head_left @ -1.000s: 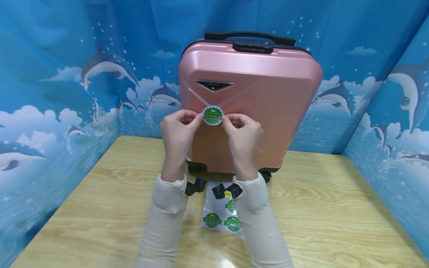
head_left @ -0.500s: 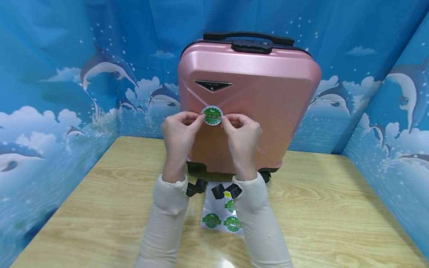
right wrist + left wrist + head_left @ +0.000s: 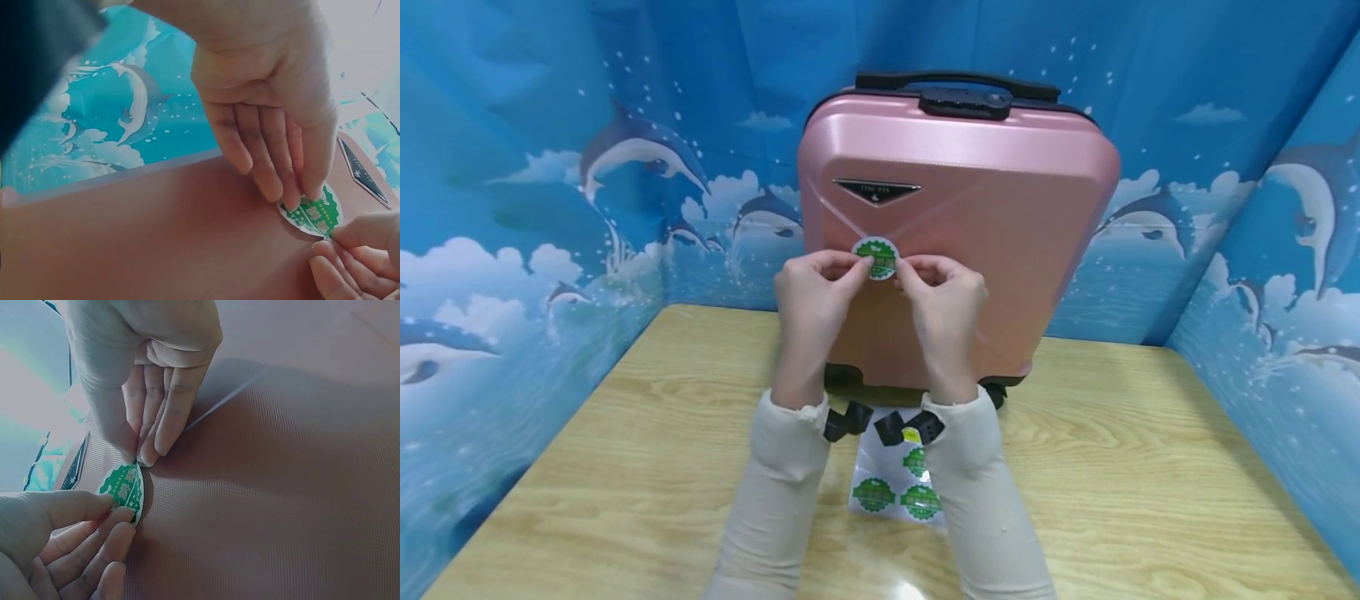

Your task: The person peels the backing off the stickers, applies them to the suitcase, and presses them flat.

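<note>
A round green-and-white sticker [image 3: 876, 247] is held between both hands, close against the front of a pink suitcase [image 3: 1000, 242]; I cannot tell how much of it touches the shell. My left hand [image 3: 812, 296] pinches its left side, the thumb lying over its face. At the opposite edge, my right hand [image 3: 947, 304] pinches it between thumb and finger. In the left wrist view the sticker [image 3: 124, 487] looks slightly creased, and the right wrist view shows the fingertips of both hands at the sticker [image 3: 325, 209].
The suitcase stands on a wooden table [image 3: 625, 433]. A sheet of stickers [image 3: 868, 467] lies in front of it, partly behind the right sleeve [image 3: 973, 467]. A black triangular badge [image 3: 877, 191] sits above the round sticker. A blue dolphin-print curtain [image 3: 715, 125] surrounds the table.
My left hand has shifted right, and its thumb has slid from the sticker's left edge farther over its face. The right hand has barely moved.
</note>
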`<state>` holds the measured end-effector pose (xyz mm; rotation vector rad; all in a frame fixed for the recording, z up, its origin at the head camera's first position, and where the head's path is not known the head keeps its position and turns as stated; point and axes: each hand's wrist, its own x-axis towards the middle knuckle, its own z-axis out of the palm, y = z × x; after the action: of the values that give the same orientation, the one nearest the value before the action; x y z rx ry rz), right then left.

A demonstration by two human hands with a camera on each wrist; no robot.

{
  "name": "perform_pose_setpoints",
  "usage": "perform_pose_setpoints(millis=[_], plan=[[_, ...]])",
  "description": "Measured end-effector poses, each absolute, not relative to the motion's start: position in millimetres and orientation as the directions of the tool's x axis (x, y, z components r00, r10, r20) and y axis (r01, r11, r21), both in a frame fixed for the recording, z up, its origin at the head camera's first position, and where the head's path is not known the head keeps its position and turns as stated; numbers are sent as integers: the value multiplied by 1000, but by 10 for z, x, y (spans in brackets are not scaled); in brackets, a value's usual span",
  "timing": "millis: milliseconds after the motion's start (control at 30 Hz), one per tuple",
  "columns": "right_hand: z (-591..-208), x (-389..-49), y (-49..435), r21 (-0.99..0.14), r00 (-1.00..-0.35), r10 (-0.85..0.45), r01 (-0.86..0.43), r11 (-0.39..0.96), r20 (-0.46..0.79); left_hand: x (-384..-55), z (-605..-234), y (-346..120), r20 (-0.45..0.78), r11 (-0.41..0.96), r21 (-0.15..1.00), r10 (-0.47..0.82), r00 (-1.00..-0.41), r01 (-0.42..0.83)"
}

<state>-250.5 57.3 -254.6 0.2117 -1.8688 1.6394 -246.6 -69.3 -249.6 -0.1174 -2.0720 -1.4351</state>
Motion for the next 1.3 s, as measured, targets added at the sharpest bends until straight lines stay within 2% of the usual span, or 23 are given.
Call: perform_pose_setpoints(millis=[200,967,1300], plan=[[-2510,-2498,601,-852,-807,274,-498,162,524,-2470,-2475,-656,517,395,826,-253,-817,401],[-2498,-2529,656,-879,-842,253,-464,112,476,-2486,-2441,-547,562,384,800,-212,-800,461],[-2511,-2538,682,-870,-840,226,-484,97,493,-2492,-2441,-523,570,375,797,-211,-794,472]])
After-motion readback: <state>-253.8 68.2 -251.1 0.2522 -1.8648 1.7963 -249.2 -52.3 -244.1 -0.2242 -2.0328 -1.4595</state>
